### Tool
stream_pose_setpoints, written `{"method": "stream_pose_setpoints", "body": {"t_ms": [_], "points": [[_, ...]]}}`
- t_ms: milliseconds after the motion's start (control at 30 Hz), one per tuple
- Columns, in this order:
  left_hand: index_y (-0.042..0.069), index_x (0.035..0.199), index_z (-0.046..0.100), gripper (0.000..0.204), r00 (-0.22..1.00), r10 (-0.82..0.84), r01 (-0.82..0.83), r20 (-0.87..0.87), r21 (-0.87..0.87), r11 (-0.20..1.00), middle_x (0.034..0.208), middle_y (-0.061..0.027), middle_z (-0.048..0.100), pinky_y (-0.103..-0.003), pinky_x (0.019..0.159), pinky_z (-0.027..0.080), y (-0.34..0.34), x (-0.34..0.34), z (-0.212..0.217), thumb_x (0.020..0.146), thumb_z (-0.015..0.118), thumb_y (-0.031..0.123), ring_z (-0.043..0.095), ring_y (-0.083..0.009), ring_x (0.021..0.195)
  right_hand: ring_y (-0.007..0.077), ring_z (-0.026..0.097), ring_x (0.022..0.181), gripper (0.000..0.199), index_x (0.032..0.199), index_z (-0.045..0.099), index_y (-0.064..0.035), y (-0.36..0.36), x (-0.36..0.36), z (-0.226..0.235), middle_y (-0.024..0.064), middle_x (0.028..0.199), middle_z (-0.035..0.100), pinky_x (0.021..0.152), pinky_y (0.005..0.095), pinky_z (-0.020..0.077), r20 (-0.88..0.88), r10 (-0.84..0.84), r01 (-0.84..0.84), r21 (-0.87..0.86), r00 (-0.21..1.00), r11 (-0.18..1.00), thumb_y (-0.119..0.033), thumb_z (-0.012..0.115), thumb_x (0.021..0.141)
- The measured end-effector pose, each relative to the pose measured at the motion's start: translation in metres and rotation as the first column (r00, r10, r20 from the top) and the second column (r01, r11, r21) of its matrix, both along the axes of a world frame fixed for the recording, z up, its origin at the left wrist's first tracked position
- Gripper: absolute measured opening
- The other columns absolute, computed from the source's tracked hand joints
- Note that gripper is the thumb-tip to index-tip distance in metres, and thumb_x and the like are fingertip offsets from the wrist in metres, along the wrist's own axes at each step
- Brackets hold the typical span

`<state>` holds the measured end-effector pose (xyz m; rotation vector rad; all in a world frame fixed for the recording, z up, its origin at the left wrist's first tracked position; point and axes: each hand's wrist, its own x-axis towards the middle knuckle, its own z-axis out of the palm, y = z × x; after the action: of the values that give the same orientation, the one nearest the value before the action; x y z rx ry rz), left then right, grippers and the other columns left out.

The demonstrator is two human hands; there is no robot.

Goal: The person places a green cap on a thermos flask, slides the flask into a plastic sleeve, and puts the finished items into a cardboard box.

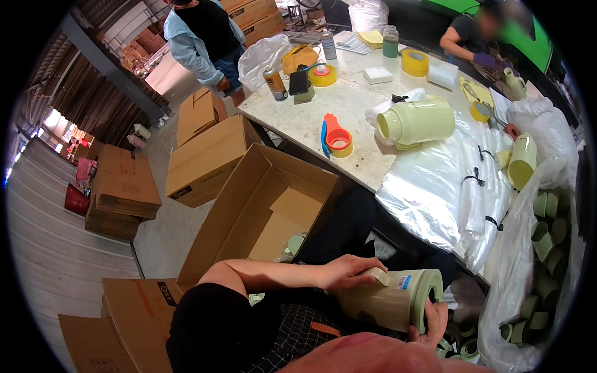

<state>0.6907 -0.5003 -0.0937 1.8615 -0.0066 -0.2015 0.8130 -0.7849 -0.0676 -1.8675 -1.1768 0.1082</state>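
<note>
A pale green thermos jug lies on its side across my lap, with a small blue and white label on its body. My left hand is closed over the jug's handle. At the other end, my right hand grips the green ring, its fingers curled at the opening. Part of the right hand is hidden behind the ring. An open cardboard carton stands to the left of my lap, with light green round pieces inside.
On the worktable lie another pale green jug, plastic bags, a tape dispenser and a spray can. A plastic-lined bin of green parts is at right. Cartons line the left; two people stand beyond.
</note>
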Motion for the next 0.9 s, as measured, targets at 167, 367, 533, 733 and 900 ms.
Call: {"method": "stream_pose_setpoints", "body": {"t_ms": [167, 367, 533, 733, 900], "points": [[0.008, 0.137, 0.044, 0.043, 0.999, -0.009, 0.013, -0.044, 0.086, 0.996, 0.137, -0.0177, 0.054, -0.04, 0.102, 0.045, -0.009, 0.006, 0.013, 0.097, 0.054, 0.021, 0.053, -0.0362, 0.125, 0.0335, 0.05, 0.08, 0.057, 0.124, 0.06, -0.0013, 0.001, -0.001, 0.017, 0.0157, 0.086, 0.052, 0.07, 0.0433, 0.0394, 0.038, -0.055, 0.056, -0.03, 0.998, 0.998, -0.045, 0.06, 0.087], [0.002, 0.141, 0.033, 0.071, 0.997, 0.07, -0.058, -0.031, 0.3, 0.952, 0.153, -0.0232, 0.031, -0.046, 0.096, 0.049, -0.039, 0.001, 0.02, 0.082, 0.07, 0.012, 0.053, -0.0433, 0.119, 0.0407, 0.046, 0.13, 0.045, 0.133, 0.055, -0.0038, 0.024, 0.025, -0.002, 0.0209, 0.133, 0.055, 0.111, 0.0446, 0.032, -0.234, -0.286, 0.219, -0.276, 0.929, 0.936, -0.022, 0.06, 0.092], [-0.002, 0.141, 0.03, 0.078, 0.996, -0.084, 0.088, -0.028, 0.405, 0.91, 0.154, -0.0275, 0.025, -0.046, 0.083, 0.053, -0.08, 0.003, 0.036, 0.079, 0.075, 0.017, 0.062, -0.0439, 0.103, 0.0283, 0.059, 0.099, 0.04, 0.124, 0.056, 0.0022, 0.009, 0.027, -0.007, 0.0164, 0.104, 0.06, 0.091, 0.036, 0.0444, -0.498, -0.346, 0.309, -0.158, 0.795, 0.938, -0.025, 0.059, 0.094], [0.002, 0.135, 0.041, 0.063, 0.994, -0.091, 0.063, 0.058, 0.378, 0.924, 0.152, -0.0214, 0.036, -0.042, 0.079, 0.056, -0.047, 0.001, 0.024, 0.082, 0.073, 0.017, 0.067, -0.0384, 0.094, 0.0375, 0.058, 0.09, 0.044, 0.123, 0.057, 0.0041, 0.036, 0.022, 0.021, 0.0198, 0.098, 0.058, 0.085, 0.0411, 0.0467, -0.233, -0.372, 0.298, -0.298, 0.898, 0.907, -0.027, 0.06, 0.092], [0.001, 0.131, 0.05, 0.043, 0.973, 0.161, -0.176, 0.165, 0.078, 0.981, 0.123, -0.0164, 0.063, -0.037, 0.095, 0.049, 0.005, 0.005, -0.005, 0.09, 0.059, 0.011, 0.063, -0.0276, 0.113, 0.038, 0.058, 0.084, 0.048, 0.123, 0.059, 0.0031, 0.031, -0.005, 0.052, 0.0184, 0.089, 0.056, 0.08, 0.0422, 0.0466, 0.035, -0.009, 0.013, -0.108, 0.999, 0.994, -0.034, 0.055, 0.093]]}}
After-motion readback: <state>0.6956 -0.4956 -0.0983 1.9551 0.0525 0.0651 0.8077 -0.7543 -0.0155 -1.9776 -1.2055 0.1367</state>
